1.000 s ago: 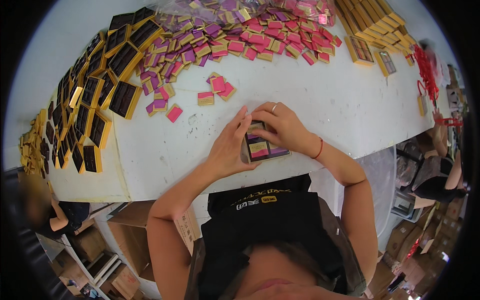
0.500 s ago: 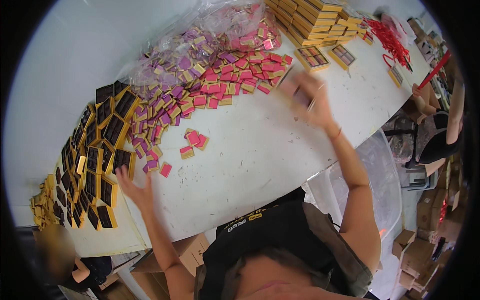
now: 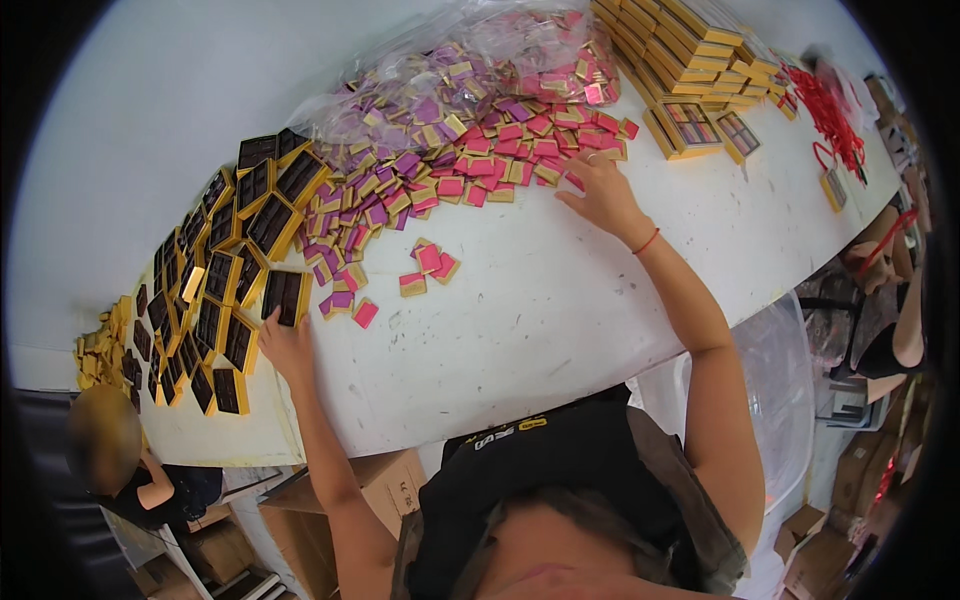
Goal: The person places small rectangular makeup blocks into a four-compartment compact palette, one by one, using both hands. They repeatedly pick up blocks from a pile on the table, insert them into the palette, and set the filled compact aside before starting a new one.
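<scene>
My left hand (image 3: pixel 287 348) is at the near right end of a heap of gold-edged boxes with dark divided trays. Its fingers grip the near edge of one such box (image 3: pixel 287 295), which lies on the table. My right hand (image 3: pixel 608 203) reaches over the right end of a spread of small pink-and-gold wrapped pieces (image 3: pixel 480 168). Its thumb and fingers are apart, with the fingertips among the pink pieces. Purple-and-gold pieces (image 3: pixel 375 214) lie mixed in further left. Several loose pieces (image 3: pixel 428 259) sit apart, nearer me.
Clear plastic bags (image 3: pixel 440 75) of pieces lie behind the spread. Gold boxes (image 3: pixel 690 50) are stacked at the back right, with filled boxes (image 3: pixel 690 128) before them. Red cords (image 3: pixel 825 110) lie further right. A translucent bin (image 3: pixel 765 390) stands below the table. Other people are at both sides.
My right hand has let go of a box, now by the stack, and has moved left to the pink pieces. My left hand has closed on a dark-tray box. The view has shifted.
</scene>
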A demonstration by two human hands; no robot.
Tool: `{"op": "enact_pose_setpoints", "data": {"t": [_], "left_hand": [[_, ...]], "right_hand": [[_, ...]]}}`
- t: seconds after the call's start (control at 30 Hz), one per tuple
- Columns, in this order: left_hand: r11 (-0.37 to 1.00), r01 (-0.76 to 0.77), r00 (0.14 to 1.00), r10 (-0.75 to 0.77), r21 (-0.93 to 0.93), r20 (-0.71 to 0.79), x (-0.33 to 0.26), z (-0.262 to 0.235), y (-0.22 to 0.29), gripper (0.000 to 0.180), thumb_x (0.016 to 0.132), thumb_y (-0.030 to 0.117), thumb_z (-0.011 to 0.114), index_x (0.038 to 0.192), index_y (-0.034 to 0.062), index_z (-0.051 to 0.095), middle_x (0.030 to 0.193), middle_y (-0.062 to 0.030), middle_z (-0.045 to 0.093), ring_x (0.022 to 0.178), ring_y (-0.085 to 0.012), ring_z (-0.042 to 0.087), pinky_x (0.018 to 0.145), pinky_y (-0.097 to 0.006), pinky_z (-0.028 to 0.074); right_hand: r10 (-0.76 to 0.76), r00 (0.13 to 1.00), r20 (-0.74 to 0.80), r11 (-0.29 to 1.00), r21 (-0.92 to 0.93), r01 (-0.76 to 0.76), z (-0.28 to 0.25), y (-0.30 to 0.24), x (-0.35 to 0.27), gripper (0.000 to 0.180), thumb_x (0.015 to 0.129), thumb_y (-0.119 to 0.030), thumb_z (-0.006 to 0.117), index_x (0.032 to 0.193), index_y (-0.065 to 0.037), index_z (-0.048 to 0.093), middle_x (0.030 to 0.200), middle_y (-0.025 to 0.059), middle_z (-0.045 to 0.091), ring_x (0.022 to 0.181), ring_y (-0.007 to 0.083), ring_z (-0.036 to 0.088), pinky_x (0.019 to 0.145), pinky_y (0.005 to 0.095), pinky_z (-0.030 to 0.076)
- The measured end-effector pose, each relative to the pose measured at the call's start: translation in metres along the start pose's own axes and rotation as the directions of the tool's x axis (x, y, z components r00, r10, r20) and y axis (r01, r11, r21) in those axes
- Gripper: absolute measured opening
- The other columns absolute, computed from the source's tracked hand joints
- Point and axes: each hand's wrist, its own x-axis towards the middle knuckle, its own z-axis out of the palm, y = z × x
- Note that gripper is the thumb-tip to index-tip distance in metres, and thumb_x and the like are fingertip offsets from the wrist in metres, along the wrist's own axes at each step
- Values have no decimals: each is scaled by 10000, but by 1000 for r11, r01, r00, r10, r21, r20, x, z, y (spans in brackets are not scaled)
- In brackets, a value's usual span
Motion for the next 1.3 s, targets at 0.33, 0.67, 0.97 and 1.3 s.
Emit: {"op": "enact_pose_setpoints", "data": {"t": [0.33, 0.67, 0.97, 1.3], "left_hand": [[749, -353, 795, 556, -561, 242, -84, -51, 187, 549, 704, 156, 877, 1150, 75, 568, 1326, -119, 584, 1314, -350, 445, 1112, -490, 313], [690, -298, 686, 635, -659, 355, -91, -32, 218, 811, 653, 230, 909, 1361, 105, 534, 1479, -125, 439, 1333, -376, 425, 1118, -491, 338], [733, -335, 773, 573, -592, 271, -116, -11, 228, 594, 666, 243, 886, 1180, 98, 626, 1210, -68, 592, 1231, -340, 481, 1044, -458, 401], [741, -365, 800, 559, -564, 218, -121, -8, 229, 618, 642, 287, 899, 1173, 111, 637, 1197, -59, 590, 1221, -343, 464, 1042, -478, 381]], "right_hand": [[226, 967, 116, 972, 45, -232, 30, 17, 29, 477, 773, -275, 829, 1085, -4, 591, 927, 153, 646, 896, 316, 636, 754, 412, 512], [170, 962, 215, 896, 373, -242, 29, -2, 14, 233, 825, -43, 767, 988, -1, 606, 901, 75, 673, 837, 153, 648, 755, 295, 537], [-183, 974, 136, 841, 535, 84, 0, -130, -98, 154, 842, -11, 723, 986, -67, 727, 862, 65, 665, 811, 256, 604, 717, 357, 501], [-217, 969, 120, 772, 628, 95, 17, -117, -102, 276, 818, 46, 730, 1062, -81, 709, 903, 33, 703, 828, 212, 595, 761, 347, 493]]}}
